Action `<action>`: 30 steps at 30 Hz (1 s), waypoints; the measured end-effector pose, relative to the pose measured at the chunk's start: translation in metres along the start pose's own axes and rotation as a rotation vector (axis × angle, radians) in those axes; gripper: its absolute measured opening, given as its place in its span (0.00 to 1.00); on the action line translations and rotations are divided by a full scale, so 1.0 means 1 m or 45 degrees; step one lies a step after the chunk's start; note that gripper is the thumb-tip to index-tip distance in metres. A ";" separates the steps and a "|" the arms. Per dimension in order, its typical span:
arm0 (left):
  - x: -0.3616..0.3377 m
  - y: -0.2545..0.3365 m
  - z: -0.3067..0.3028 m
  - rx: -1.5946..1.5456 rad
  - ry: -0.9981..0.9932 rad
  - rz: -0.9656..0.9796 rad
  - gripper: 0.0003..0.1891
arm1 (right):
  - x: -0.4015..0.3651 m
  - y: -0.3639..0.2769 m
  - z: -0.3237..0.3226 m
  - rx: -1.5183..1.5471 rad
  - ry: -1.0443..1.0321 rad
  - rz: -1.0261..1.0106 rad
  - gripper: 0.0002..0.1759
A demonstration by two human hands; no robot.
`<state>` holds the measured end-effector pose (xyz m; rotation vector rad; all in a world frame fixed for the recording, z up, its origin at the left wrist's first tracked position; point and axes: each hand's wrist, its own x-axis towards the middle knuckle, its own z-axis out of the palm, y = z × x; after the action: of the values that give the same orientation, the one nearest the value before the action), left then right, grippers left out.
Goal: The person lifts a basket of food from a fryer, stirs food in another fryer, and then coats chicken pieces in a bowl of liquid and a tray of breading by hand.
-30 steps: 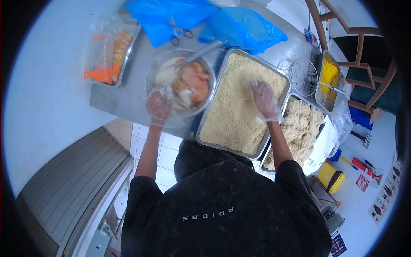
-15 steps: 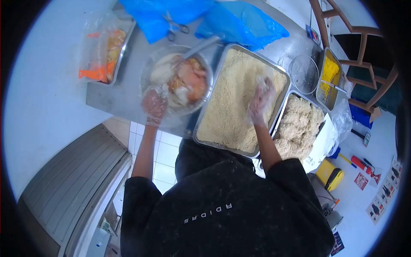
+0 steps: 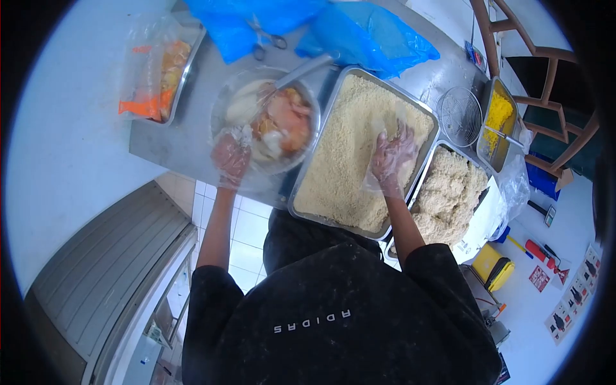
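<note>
The right hand [image 3: 393, 157], in a thin clear plastic glove, lies with fingers spread wide and palm down on the pale breadcrumbs filling the large rectangular steel tray [image 3: 319, 186] at the centre of the frame; it grips nothing that shows. The left hand [image 3: 231, 160], gloved the same way, sits at the near rim of the round metal bowl of pale and orange raw meat pieces [image 3: 277, 122], just left of the tray. Its fingers curl inward, but the crumpled glove hides whether they pinch a piece. A metal utensil handle [image 3: 301, 68] leans out of the bowl. Right of the crumb tray lies a second steel tray heaped with crumb-coated pieces [image 3: 449, 192]. Blue plastic bags [image 3: 366, 35] and scissors [image 3: 266, 42] lie along the top.
</note>
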<state>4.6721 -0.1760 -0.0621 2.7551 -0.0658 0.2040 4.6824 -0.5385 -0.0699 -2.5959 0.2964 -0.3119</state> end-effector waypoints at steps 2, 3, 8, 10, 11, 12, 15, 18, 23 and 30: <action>-0.002 -0.020 0.018 0.139 0.275 0.298 0.23 | 0.016 -0.003 0.014 -0.084 0.018 -0.078 0.31; -0.012 -0.022 0.019 0.198 0.381 0.440 0.23 | 0.017 -0.006 0.024 -0.308 0.029 -0.114 0.31; -0.002 -0.002 0.001 0.032 0.024 0.167 0.25 | 0.008 -0.021 0.020 -0.243 0.122 -0.248 0.29; -0.005 -0.001 0.003 -0.030 0.069 0.092 0.26 | 0.012 -0.027 0.016 -0.283 0.164 -0.268 0.28; -0.005 -0.007 0.011 -0.050 0.075 0.148 0.26 | 0.011 -0.021 0.020 -0.167 0.079 -0.090 0.30; -0.010 -0.019 0.023 -0.066 0.079 0.204 0.26 | 0.005 -0.010 0.027 -0.043 -0.009 0.087 0.32; -0.006 -0.014 0.014 -0.036 0.020 0.053 0.26 | 0.027 0.001 -0.011 0.143 -0.521 0.334 0.28; -0.005 -0.005 0.007 -0.062 -0.044 -0.060 0.26 | 0.046 0.007 -0.051 0.145 -0.884 -0.015 0.24; -0.002 -0.006 0.008 0.013 -0.100 -0.080 0.25 | 0.034 0.002 -0.053 -0.290 -0.755 -0.910 0.24; -0.002 -0.003 0.007 0.077 0.005 -0.031 0.24 | 0.037 -0.013 -0.081 -0.544 -1.265 -0.452 0.22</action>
<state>4.6713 -0.1757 -0.0701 2.8140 -0.0256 0.2087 4.6969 -0.5739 0.0117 -2.8219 -0.4996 1.0108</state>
